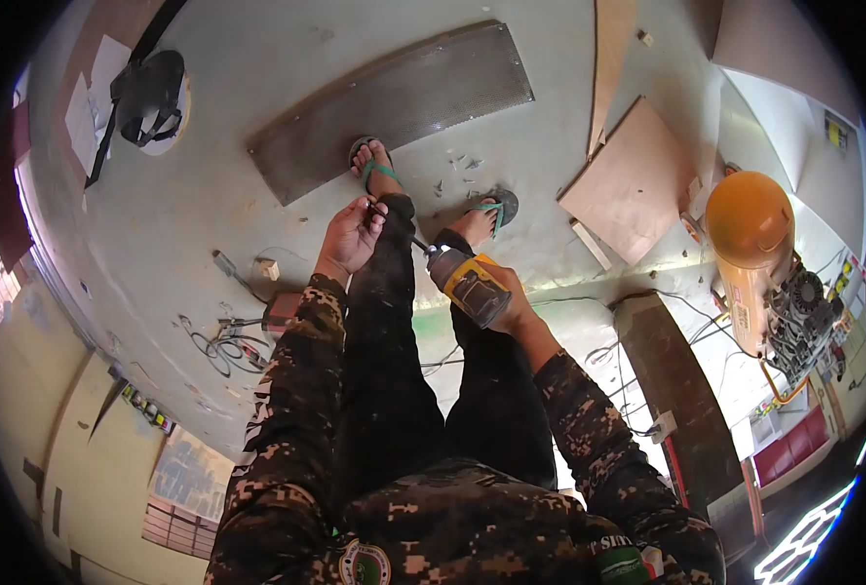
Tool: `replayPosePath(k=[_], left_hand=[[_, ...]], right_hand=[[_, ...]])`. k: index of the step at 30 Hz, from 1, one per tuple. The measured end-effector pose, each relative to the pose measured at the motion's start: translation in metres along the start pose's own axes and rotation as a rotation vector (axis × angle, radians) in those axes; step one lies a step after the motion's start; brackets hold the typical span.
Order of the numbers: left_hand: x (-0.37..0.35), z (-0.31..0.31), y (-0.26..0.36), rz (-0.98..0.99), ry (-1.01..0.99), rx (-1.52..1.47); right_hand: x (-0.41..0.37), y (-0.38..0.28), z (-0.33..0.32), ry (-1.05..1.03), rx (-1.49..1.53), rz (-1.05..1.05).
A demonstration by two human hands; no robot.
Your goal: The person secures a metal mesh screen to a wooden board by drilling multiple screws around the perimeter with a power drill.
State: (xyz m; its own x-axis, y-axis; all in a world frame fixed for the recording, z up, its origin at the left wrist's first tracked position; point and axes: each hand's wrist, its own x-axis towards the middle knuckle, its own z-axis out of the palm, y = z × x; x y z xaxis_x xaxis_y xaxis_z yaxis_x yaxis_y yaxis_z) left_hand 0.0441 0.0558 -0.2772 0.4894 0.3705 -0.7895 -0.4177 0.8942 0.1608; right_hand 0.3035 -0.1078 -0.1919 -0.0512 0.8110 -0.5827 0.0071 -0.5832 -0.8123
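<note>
My right hand point(514, 294) is wrapped round a yellow and black cordless drill point(468, 285), its bit pointing up and to the left. My left hand point(351, 237) is raised beside my lower leg, fingers pinched together on something small and dark that I cannot make out. Beyond the hands, a long dark metal panel point(394, 109) lies on the floor, with one sandalled foot on its near edge. Several loose screws point(460, 166) are scattered on the floor between the panel and my other foot.
A square wooden board point(628, 180) lies at right, near an orange air compressor point(745, 244). Cables point(226, 349) coil on the floor at left, beside a red box point(280, 314). A black strapped object point(150, 97) lies at the upper left.
</note>
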Motion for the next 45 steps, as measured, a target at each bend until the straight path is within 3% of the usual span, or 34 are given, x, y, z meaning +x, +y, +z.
replayPosePath(k=[7,12,14,20,24,31,36,37,43,45], left_hand=[[0.0,-0.019,-0.018,0.131,-0.003,-0.082],[-0.01,-0.018,-0.004,0.073,0.091,0.143],[-0.01,-0.015,-0.002,0.085,0.068,0.137],[0.014,-0.033,0.0,0.044,0.093,0.064],[0.018,-0.035,0.006,0.092,0.078,0.079],[0.018,-0.049,0.015,0.035,0.061,-0.004],[0.02,-0.058,0.032,-0.099,0.04,0.277],[0.02,-0.057,0.034,-0.101,0.041,0.276],[0.052,-0.048,0.029,-0.138,0.105,0.123],[0.075,-0.037,0.026,-0.09,0.312,-0.026]], right_hand=[[0.01,0.012,0.004,-0.077,0.038,0.011],[0.014,0.025,0.01,-0.136,0.181,0.155],[0.016,0.025,0.007,-0.139,-0.054,0.008],[0.029,0.006,0.015,-0.099,-0.23,-0.077],[0.038,0.019,0.016,-0.134,-0.123,0.076],[0.047,0.02,0.023,-0.14,-0.12,0.103],[0.045,0.031,0.033,-0.118,-0.049,0.153],[0.045,0.022,0.033,-0.123,-0.154,0.087],[0.06,-0.013,0.066,0.029,-0.307,0.019],[0.075,-0.016,0.077,0.089,-0.374,0.012]])
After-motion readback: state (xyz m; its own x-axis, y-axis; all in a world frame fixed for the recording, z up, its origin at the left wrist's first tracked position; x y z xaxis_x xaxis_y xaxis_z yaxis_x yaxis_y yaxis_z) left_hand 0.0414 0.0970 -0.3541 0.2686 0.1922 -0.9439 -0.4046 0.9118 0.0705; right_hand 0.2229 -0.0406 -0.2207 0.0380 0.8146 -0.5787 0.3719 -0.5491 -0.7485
